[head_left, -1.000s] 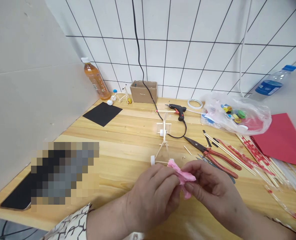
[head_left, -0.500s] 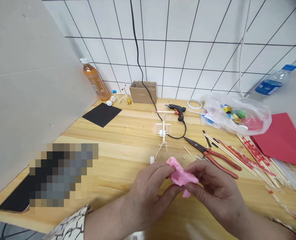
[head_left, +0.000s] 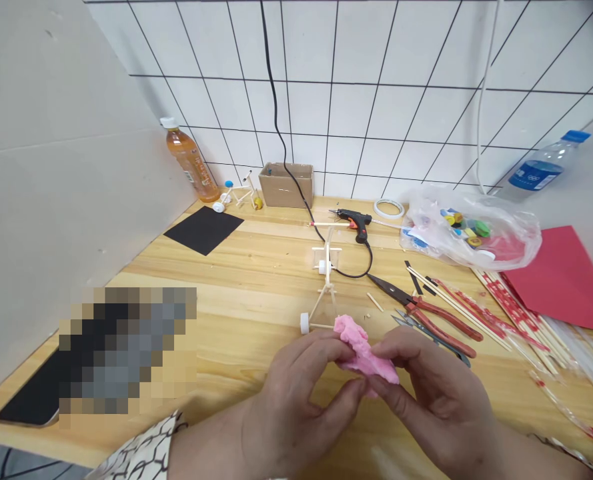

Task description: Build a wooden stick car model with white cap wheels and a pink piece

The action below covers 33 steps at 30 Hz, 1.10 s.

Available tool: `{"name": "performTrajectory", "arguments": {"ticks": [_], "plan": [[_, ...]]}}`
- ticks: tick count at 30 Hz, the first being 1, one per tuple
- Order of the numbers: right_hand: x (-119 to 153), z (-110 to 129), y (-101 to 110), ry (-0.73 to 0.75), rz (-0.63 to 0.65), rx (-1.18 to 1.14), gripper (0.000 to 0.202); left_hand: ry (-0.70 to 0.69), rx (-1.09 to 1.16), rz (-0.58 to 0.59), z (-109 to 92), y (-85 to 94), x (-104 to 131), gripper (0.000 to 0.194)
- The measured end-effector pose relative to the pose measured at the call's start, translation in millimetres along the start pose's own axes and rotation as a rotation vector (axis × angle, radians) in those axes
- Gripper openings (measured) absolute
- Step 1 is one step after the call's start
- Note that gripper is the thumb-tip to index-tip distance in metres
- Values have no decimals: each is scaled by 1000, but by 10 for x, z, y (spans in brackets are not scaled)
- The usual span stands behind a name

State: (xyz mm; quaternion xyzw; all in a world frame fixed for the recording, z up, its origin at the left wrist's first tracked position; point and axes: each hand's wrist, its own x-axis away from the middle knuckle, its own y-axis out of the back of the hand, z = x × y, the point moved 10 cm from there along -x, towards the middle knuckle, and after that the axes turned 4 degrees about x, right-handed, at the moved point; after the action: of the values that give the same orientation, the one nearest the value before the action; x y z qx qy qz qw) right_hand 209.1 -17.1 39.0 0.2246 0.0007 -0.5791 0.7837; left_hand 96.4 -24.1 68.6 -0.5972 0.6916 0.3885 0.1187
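A lump of soft pink modelling clay, uneven and stretched, is pinched between both hands over the front of the table. My left hand grips its left side with thumb and fingers. On the right side, my right hand squeezes it between thumb and forefinger. Just beyond the clay stands a small frame of thin wooden sticks with white bottle-cap wheels; part of its near end is hidden by the clay and my left hand.
Right of the frame lie red-handled pliers, scissors and wooden sticks. Behind are a hot glue gun, a tape roll, a bag of bottle caps and a cardboard box. A phone lies left.
The clay has been turned and squeezed into a more bunched shape, its hanging tip now mostly hidden. My right hand has shifted slightly down, showing more of the scissors.
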Motion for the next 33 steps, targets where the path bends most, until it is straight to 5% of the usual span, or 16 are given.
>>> {"name": "performTrajectory", "arguments": {"ticks": [17, 25, 33], "plan": [[9, 89, -69, 84, 20, -4, 22, 4, -22, -10, -7, -8, 20, 18], [-27, -276, -134, -322, 78, -438, 6, 67, 124, -22, 59, 23, 14, 18], [-38, -271, -202, -350, 204, -341, 28, -8, 54, -5, -4, -13, 22, 19]]}}
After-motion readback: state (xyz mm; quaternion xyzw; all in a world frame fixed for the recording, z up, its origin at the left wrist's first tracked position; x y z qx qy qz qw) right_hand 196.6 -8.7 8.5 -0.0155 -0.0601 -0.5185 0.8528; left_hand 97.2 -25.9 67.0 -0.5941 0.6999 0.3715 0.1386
